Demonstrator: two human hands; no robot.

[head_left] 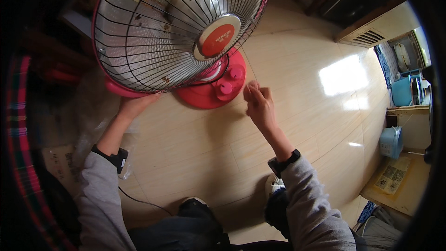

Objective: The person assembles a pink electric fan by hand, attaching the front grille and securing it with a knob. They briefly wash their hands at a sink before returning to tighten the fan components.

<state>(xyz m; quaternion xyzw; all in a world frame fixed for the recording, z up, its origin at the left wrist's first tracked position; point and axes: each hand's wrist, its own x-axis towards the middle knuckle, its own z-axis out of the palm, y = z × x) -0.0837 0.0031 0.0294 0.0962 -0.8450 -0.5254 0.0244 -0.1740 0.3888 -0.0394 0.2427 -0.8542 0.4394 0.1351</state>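
A round electric dish heater point(144, 42) with a pink rim, a black wire guard and a silvery reflector stands at the upper middle of the view. Brown spots mark the reflector. Its red base point(197, 97) rests on the floor and carries two pink knobs point(226, 87). My left hand point(134, 105) is closed at the lower edge of the dish, its fingers partly hidden by the rim. Just right of the base, my right hand point(261, 107) is curled with fingers pressed together, apart from the knobs. Whatever it may hold is hidden.
Pale glossy tiles point(288, 65) cover the floor. A dark cord point(144, 201) runs near my feet. At left are clear plastic wrapping point(95, 111) and a checked cloth point(18, 135). Shelving at right holds a light-blue bin point(391, 142) and a blue box point(402, 91).
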